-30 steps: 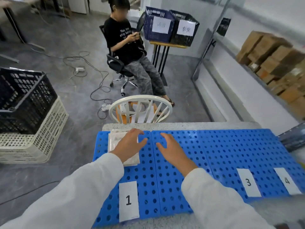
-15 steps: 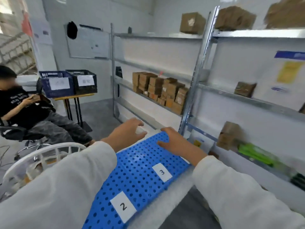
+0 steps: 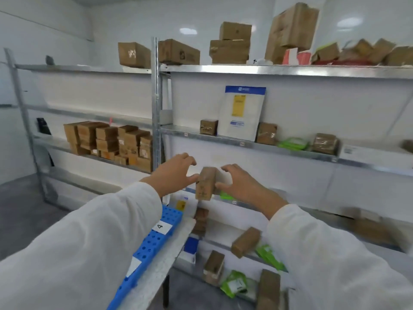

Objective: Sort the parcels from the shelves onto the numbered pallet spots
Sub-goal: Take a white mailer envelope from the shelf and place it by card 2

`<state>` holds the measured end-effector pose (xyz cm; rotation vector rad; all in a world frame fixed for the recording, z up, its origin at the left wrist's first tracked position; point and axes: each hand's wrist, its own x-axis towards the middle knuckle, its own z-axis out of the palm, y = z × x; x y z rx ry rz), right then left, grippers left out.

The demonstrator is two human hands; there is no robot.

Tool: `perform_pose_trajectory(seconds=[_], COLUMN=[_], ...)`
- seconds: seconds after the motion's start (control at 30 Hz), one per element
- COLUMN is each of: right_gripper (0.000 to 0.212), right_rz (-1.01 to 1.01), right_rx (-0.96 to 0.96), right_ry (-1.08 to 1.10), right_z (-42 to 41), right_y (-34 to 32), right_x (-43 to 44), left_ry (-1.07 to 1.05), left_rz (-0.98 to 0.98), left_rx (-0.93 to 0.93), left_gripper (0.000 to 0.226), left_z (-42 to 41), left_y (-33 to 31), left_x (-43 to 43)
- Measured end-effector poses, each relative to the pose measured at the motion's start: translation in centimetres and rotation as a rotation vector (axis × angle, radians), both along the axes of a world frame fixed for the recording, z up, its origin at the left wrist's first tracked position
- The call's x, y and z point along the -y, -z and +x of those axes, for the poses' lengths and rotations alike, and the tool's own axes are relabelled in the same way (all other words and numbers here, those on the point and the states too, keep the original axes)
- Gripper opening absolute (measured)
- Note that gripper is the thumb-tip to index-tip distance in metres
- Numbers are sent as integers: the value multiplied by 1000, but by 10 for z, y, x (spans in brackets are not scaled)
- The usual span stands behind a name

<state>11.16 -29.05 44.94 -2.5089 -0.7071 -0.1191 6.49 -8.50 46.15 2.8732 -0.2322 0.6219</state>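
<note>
Both hands have swung from pallet (image 3: pixel 143 256) to flank a shelf parcel (image 3: pixel 205 183).

- Glossy white wall panels (image 3: pixel 111 19) fill the background, with two soft oval light reflections (image 3: pixel 188 31) high up.
- A smooth grey floor (image 3: pixel 22 209) spreads out at lower left.
- A speckled grey stone-look tabletop (image 3: pixel 169 253) runs along the bottom centre, with a black table leg (image 3: pixel 165 291) under it.
- A flat black rectangular item (image 3: pixel 43 126) stands at far left, too blurred to identify.

Matt cardboard parcel (image 3: pixel 205 183), shiny metal shelves (image 3: pixel 245 143), perforated blue plastic pallet (image 3: pixel 152 245).
</note>
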Motion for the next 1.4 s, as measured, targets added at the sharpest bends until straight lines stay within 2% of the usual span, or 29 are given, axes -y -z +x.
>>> perform_pose_trajectory(seconds=[0.37, 0.6, 0.8, 1.03, 1.4], right_gripper=[64, 63, 61, 61, 62], right_rz=[-21, -14, 0, 11, 135], right_rx=[55, 72, 124, 155, 245], right_ry=[184, 251, 274, 255, 226], right_z=[86, 189, 274, 344, 466], right_y=[-10, -27, -33, -42, -106], right_x=[64, 63, 44, 42, 57], left_ry=[144, 176, 203, 137, -23], left_rz=[3, -80, -68, -35, -11], left_rx=[-16, -43, -20, -35, 27], left_gripper=[51, 54, 51, 46, 48], left_z=[139, 243, 323, 395, 507], left_y=[-9, -5, -9, -24, -80], left_x=[58, 43, 24, 10, 17])
